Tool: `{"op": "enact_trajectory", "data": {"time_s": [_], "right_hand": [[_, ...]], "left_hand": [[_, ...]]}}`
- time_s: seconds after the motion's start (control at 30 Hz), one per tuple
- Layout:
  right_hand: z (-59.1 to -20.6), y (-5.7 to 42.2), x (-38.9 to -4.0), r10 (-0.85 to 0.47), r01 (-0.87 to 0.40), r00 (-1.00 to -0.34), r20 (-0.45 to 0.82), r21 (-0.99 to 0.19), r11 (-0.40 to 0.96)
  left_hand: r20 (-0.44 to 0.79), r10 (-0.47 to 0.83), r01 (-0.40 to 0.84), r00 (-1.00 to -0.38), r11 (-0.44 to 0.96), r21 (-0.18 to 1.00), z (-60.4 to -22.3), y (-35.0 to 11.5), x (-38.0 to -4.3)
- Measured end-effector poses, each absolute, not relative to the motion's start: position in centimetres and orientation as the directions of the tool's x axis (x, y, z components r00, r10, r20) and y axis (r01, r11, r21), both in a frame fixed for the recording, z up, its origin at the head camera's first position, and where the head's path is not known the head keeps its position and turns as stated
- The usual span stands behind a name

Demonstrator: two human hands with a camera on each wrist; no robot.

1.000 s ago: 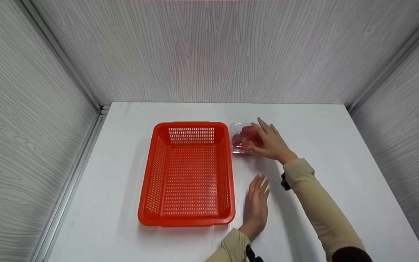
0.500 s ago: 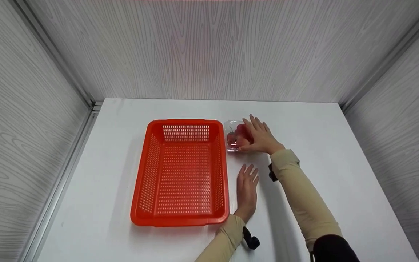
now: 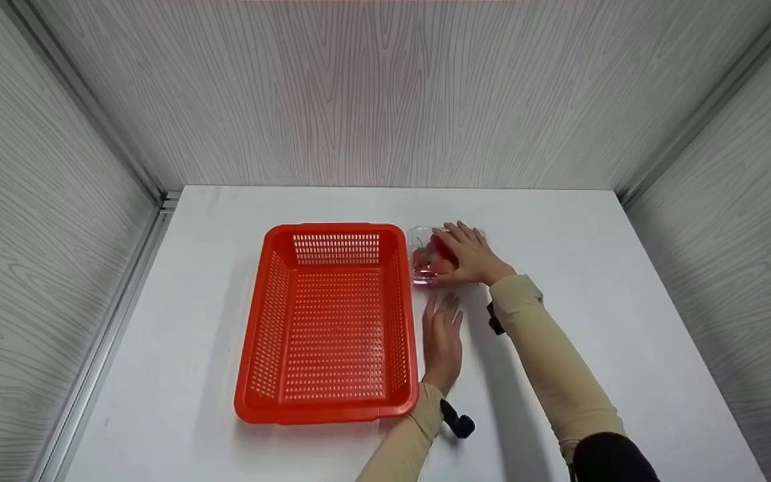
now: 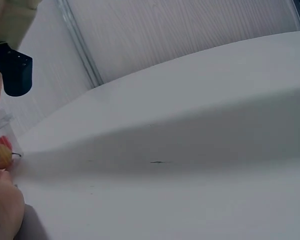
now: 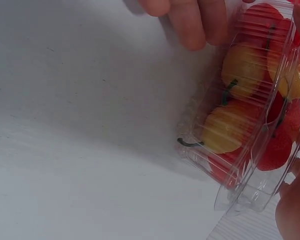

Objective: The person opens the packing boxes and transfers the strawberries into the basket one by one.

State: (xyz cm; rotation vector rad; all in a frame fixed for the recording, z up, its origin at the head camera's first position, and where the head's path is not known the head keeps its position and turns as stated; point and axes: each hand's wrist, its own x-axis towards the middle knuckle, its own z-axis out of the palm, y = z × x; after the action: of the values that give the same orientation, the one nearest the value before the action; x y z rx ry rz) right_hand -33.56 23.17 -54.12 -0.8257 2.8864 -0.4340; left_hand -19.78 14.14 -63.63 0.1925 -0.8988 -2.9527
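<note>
Just right of the red basket stands a clear plastic box (image 3: 422, 235) with small red and yellow fruits (image 5: 225, 125) inside, some with dark stems. My right hand (image 3: 476, 261) lies across its lid. In the right wrist view its fingers (image 5: 296, 172) reach the lid's far edge, and the thumb is at the near side. Nearer me, my left hand (image 3: 442, 345) is held on edge beside the basket, fingers straight and pointing at the box. Its fingertips (image 5: 187, 22) come close to the box's near side; contact is hard to tell.
A red perforated plastic basket (image 3: 251, 335) with nothing in it stands on the white table (image 3: 593, 268), left of both hands. Wood-grain panels (image 3: 385, 94) rise behind the table and at both sides.
My left hand has moved forward to just below the box. The right hand has come down further over the lid. The whole view has shifted slightly.
</note>
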Motion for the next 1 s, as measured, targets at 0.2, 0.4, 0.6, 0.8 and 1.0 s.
{"op": "enact_trajectory", "data": {"time_s": [0.2, 0.4, 0.6, 0.8, 1.0], "right_hand": [[-54.6, 23.6, -32.6, -0.568, -0.556, -0.822, 0.038, -0.272, 0.786], [-54.7, 23.8, -31.8, -0.586, -0.577, -0.809, 0.048, -0.253, 0.776], [-54.9, 24.1, -31.1, -0.598, -0.599, -0.798, 0.080, -0.229, 0.768], [-55.2, 24.4, -29.8, -0.637, -0.649, -0.761, 0.123, -0.176, 0.740], [-55.6, 24.6, -28.2, -0.654, -0.668, -0.744, 0.135, -0.144, 0.730]], "left_hand": [[-0.076, -0.062, 0.005, -0.995, -0.807, 0.591, -62.9, 13.9, -19.9], [-0.085, -0.075, -0.011, -0.994, -0.684, 0.729, -62.6, 13.5, -19.8], [-0.033, -0.136, 0.029, -0.990, -0.427, 0.904, -62.6, 13.2, -19.8], [-0.063, -0.178, 0.032, -0.982, -0.485, 0.874, -62.8, 13.6, -19.5], [-0.079, -0.163, 0.010, -0.984, -0.485, 0.874, -62.8, 13.7, -18.6]]}}
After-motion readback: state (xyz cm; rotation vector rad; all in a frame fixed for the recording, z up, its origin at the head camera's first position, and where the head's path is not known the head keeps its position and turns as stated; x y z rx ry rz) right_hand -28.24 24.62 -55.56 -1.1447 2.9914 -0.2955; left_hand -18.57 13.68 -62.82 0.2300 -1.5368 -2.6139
